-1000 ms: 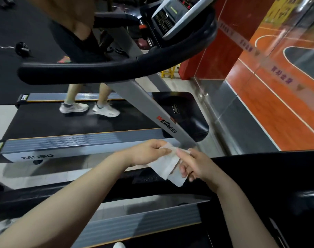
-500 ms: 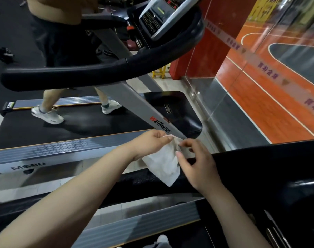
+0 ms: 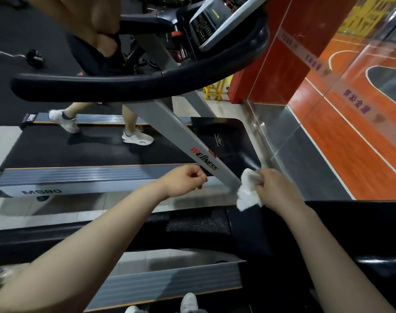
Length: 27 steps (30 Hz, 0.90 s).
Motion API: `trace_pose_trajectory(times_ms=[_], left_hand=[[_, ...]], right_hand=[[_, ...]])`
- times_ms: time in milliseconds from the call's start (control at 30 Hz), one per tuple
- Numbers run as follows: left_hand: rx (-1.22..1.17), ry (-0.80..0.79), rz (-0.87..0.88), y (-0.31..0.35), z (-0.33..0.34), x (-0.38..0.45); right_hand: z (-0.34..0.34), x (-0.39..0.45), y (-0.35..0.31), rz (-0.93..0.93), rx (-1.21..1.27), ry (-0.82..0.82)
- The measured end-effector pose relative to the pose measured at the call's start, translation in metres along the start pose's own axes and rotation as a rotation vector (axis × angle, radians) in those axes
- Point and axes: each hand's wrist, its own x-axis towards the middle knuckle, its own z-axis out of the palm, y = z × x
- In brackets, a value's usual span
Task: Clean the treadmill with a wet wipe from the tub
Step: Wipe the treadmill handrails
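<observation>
Tiled floor (image 3: 57,206) under treadmill (image 3: 90,177)

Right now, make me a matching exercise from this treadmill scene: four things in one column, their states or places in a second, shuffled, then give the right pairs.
Column one:
1. wet wipe
2. left hand
3. right hand
4. console

Column two:
A. fingers curled, holding nothing
B. top of the neighbouring treadmill, above the black handrail
C. bunched up, white, in one hand's grip
D. holds the crumpled white sheet

Pairs: 1-C, 2-A, 3-D, 4-B
</observation>
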Motion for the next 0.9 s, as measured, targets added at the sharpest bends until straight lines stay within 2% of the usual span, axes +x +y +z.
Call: trace_pose_trajectory(times_ms=[33,100,200,300,467,567,633,733,800,900], left_hand=[[0.026,-0.005,-0.027,-0.006,0.003,0.0],[0.034,-0.003,-0.072,-0.02,0.009,-0.001],[0.011,0.082,-0.114,-0.031,0.01,-0.007],[-0.021,0.18,-0.159,-0.039,0.003,-0.016],[-0.021,0.312,-0.232,-0.063,-0.024,-0.04],[-0.017,0.373,-0.259,-0.081,-0.048,-0.062],[0.056,0.375,-0.275,-0.097,-0.067,-0.081],[0.267,0.369,-0.315,-0.127,-0.097,-0.115],[0.409,0.393,-0.335,-0.148,-0.117,-0.141],[0.536,0.459,-0.362,-0.18,-0.147,-0.175]], right_hand=[[-0.004,0.004,0.006,-0.009,-0.103,-0.025],[-0.007,0.008,0.01,-0.043,-0.232,-0.182],[-0.012,0.007,0.0,-0.144,-0.236,-0.541],[-0.012,0.002,-0.022,-0.204,-0.224,-0.715],[0.048,-0.011,-0.114,-0.428,-0.234,-0.705],[0.075,-0.016,-0.139,-0.514,-0.21,-0.635],[0.075,-0.012,-0.127,-0.488,-0.202,-0.611],[0.067,-0.012,-0.108,-0.293,-0.346,-0.528],[0.07,-0.019,-0.126,-0.239,-0.419,-0.514],[0.113,-0.026,-0.203,-0.416,-0.312,-0.515]])
